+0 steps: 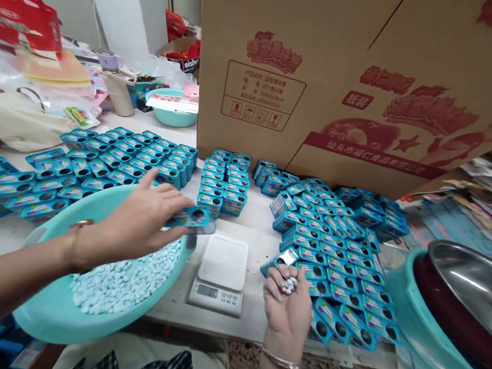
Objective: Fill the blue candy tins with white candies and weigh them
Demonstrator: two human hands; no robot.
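My left hand (143, 218) reaches over the turquoise basin (38, 301), its fingers closed round a small blue box (183, 217) with a dark round spot on top. Pale blue candies (124, 283) lie heaped in that basin. Palm up, my right hand (285, 307) curls its fingers round several pale candies (289, 285). Just beyond it stand rows of matching blue boxes (329, 246). A white digital scale (222, 270) sits between my hands with nothing on its plate; its display is too small to read.
More blue boxes (102, 157) fill the left side, and a double row (225, 184) stands behind the scale. A large cardboard carton (257, 137) blocks the back. Stacked basins with a metal bowl (480, 287) stand at right. A red bag (17, 14) is far left.
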